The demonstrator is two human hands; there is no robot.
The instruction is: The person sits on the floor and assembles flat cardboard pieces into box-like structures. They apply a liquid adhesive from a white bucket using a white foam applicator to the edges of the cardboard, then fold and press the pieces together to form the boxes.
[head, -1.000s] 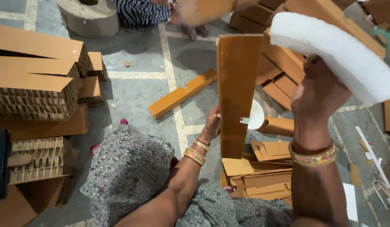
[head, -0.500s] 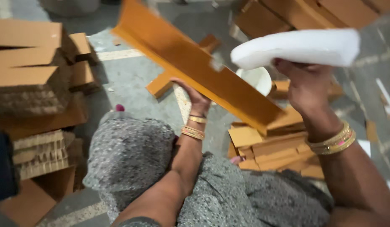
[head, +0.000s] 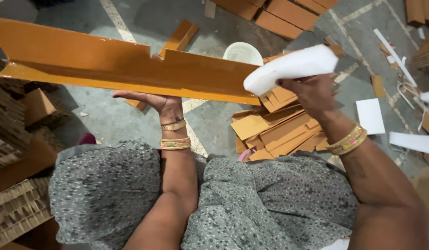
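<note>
While the left hand supports, palm up with fingers extended, the long glossy orange L-profile cardboard strip held level above the floor; right hand grips white foam block.

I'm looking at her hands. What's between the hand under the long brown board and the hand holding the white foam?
In the head view, between the left hand and right hand, the board's right end and, on the floor below, a cardboard pile.

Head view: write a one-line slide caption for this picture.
Left hand props a long orange angled cardboard strip while the right hand grips a white foam piece at its end.
</note>
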